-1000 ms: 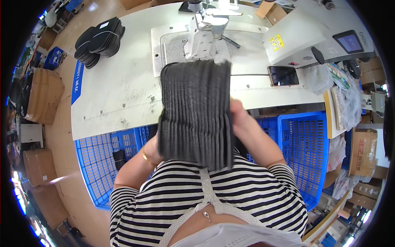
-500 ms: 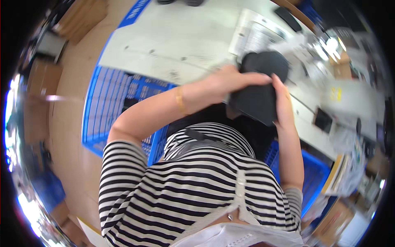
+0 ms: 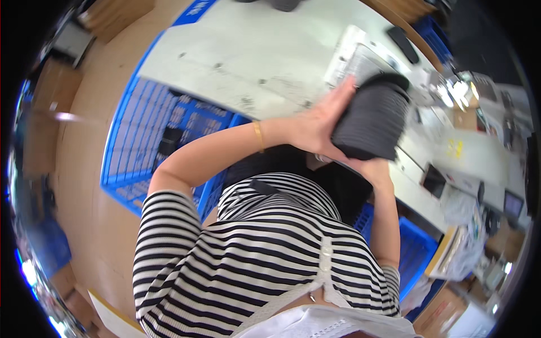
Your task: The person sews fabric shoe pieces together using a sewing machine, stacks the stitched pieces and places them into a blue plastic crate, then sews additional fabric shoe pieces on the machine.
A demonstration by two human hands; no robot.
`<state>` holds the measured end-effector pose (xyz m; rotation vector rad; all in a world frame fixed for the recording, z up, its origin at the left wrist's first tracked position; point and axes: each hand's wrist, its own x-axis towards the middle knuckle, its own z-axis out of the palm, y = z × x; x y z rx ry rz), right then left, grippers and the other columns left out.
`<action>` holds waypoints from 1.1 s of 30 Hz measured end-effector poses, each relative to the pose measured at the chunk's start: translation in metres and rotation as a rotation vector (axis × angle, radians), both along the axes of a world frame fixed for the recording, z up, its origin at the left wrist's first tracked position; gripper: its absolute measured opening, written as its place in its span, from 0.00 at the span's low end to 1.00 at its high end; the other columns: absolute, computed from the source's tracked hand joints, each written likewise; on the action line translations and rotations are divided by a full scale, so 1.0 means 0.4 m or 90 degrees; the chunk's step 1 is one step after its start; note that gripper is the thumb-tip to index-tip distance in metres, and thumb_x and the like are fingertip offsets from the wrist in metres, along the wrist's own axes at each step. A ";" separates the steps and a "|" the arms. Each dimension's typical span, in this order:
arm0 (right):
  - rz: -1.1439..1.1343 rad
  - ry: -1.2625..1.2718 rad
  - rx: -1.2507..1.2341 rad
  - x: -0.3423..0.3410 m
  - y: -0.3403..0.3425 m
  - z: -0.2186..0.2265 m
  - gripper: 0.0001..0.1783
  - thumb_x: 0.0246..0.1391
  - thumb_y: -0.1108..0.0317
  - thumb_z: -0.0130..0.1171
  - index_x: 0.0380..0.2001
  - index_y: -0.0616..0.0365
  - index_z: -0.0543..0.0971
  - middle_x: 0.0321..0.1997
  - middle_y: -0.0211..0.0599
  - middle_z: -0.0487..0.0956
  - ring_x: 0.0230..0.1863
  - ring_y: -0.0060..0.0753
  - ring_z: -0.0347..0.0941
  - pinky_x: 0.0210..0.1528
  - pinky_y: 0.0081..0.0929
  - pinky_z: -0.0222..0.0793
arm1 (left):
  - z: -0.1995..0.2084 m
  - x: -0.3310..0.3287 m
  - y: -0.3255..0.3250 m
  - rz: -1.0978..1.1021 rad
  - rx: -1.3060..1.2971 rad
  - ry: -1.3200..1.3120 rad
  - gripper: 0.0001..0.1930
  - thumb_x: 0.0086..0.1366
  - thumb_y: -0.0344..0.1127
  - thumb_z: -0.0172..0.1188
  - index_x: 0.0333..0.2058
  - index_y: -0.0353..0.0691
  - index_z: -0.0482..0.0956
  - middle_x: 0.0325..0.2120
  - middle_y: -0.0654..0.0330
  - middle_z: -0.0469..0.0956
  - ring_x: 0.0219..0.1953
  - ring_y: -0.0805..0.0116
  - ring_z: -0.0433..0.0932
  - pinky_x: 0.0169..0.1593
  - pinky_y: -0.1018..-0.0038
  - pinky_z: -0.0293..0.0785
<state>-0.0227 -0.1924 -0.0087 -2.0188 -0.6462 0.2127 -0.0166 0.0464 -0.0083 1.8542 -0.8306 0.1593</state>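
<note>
Both my hands hold a thick stack of thin dark grey pieces (image 3: 372,121) above the table; its ridged layered edges show, and its far end is rounded and darker. I cannot make out what kind of pieces they are. My left hand (image 3: 318,129) is wrapped round the left side, thumb and fingers wide apart against it. At the near end my right hand (image 3: 375,170) supports the stack from below, with most of its fingers hidden behind it.
Ahead lies the white tabletop (image 3: 242,62). A white machine bed (image 3: 352,53) stands behind the stack. Blue plastic crates stand at the left (image 3: 135,141) and right (image 3: 417,248). A black oblong object (image 3: 403,45) lies farther back, and dark items sit at the far edge (image 3: 284,4).
The stack has turned, so its layered edges now face me, and it has shifted slightly right. My right hand has moved from its right side to underneath its near end.
</note>
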 end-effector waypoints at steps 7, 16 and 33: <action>-0.067 -0.045 0.092 -0.014 0.022 0.055 0.59 0.28 0.51 0.80 0.62 0.65 0.61 0.60 0.54 0.66 0.59 0.55 0.64 0.64 0.44 0.57 | 0.022 0.043 -0.003 -0.013 0.108 -0.102 0.73 0.39 0.53 0.79 0.67 0.28 0.28 0.68 0.35 0.38 0.71 0.42 0.40 0.71 0.58 0.44; -0.262 -0.064 0.044 -0.220 -0.012 0.113 0.37 0.56 0.47 0.60 0.54 0.72 0.69 0.54 0.59 0.74 0.53 0.55 0.73 0.55 0.39 0.69 | 0.095 0.035 0.055 0.101 -0.150 0.769 0.34 0.67 0.57 0.52 0.63 0.38 0.63 0.59 0.58 0.70 0.59 0.63 0.70 0.60 0.59 0.66; -1.224 0.465 -0.623 -0.948 -0.948 -0.606 0.65 0.40 0.30 0.64 0.68 0.67 0.50 0.70 0.66 0.50 0.72 0.63 0.44 0.68 0.60 0.44 | 0.166 0.156 -0.185 0.057 -0.003 0.676 0.30 0.70 0.50 0.50 0.62 0.34 0.64 0.59 0.52 0.68 0.60 0.61 0.69 0.63 0.66 0.64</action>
